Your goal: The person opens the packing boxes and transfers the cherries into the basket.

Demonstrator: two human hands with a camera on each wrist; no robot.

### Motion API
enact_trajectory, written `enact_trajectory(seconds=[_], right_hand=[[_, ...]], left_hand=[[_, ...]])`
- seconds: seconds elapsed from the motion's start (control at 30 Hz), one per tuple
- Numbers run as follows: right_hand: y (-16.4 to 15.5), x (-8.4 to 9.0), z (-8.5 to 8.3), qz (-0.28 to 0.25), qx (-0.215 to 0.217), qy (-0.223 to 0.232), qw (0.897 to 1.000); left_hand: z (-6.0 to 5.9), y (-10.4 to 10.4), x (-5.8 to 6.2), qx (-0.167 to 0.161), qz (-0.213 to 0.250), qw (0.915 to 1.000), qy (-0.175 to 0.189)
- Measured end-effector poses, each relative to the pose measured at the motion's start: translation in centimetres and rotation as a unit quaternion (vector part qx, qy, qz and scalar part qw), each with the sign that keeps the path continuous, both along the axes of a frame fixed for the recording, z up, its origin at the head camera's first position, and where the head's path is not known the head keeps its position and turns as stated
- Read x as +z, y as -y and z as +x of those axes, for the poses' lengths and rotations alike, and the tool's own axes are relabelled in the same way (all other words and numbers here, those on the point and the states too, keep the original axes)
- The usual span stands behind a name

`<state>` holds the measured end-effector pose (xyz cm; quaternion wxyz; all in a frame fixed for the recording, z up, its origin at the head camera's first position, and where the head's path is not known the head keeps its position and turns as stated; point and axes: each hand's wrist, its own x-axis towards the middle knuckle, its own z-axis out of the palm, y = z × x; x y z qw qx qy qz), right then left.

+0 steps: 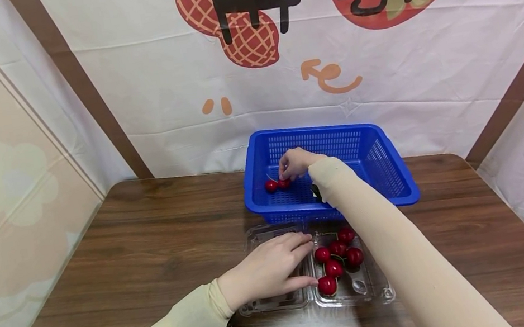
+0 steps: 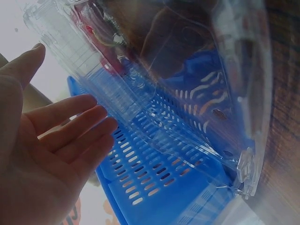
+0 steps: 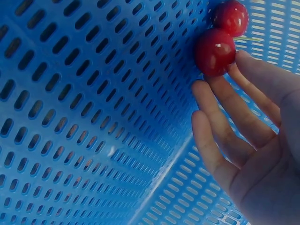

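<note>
Moved: 2 cherries in blue basket.
Left: 6 in clamshell tray.
R hand: fingers loose, fingertips at cherries, no grip.
L hand: flat on lid.

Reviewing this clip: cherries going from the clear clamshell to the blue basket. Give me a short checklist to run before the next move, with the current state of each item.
1. Right hand inside the blue basket: ok, it is over the basket floor.
2. Cherries in the basket: ok, two lie at the right fingertips; whether the fingers touch them, cannot tell.
3. Right hand free of fruit: ok, the wrist view shows straight fingers gripping nothing.
4. Left hand steadying the clear clamshell: ok, it lies flat on the lid half, fingers straight.
5. Cherries in the clamshell: ok, six visible in the right half.
6. Clamshell clear of the basket: cannot tell, their edges sit very close.
</note>
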<state>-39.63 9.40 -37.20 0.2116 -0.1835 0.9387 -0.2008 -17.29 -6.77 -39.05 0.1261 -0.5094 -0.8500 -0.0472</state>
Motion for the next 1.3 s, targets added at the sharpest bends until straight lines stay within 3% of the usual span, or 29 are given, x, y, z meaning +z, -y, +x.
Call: enact_trajectory(seconds=[0.5,0.8,1.3], right_hand=[[-0.2,0.4,0.4,0.006,0.003,0.023,1.000],[-0.5,0.5,0.5,0.010,0.004,0.015,1.000],[-1.3,3.0,0.5,0.028,0.017,-0.013,0.999]], left_hand=[[0.0,-0.1,-0.2,-0.001,0.001,1.0000,0.000],[0.1,-0.2,-0.1,-0.003,0.004,1.0000,-0.002],[0.2,-0.3,0.1,0.002,-0.004,1.0000,0.003]])
